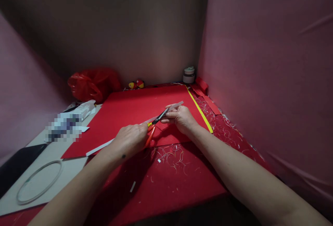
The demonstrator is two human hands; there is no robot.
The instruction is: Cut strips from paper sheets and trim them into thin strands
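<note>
My left hand point(132, 136) is closed around the orange and yellow handles of a pair of scissors point(151, 138). Their dark blades point up and to the right, toward the fingers of my right hand point(181, 116). Those fingers pinch a narrow white strip point(178, 105) right beside the blades. Another white length point(100, 147) shows below my left hand and slants down to the left; whether it is the same strip is hidden by that hand. Both hands are above a large red ribbed sheet point(125, 104).
A yellow strip point(199, 109) lies along the sheet's right side. Thread scraps point(177, 160) litter the red cloth. A red plastic bag point(91, 84), small red-yellow figures point(136, 84) and a lidded jar point(189, 75) stand at the back. A pale hoop point(39, 182) lies left.
</note>
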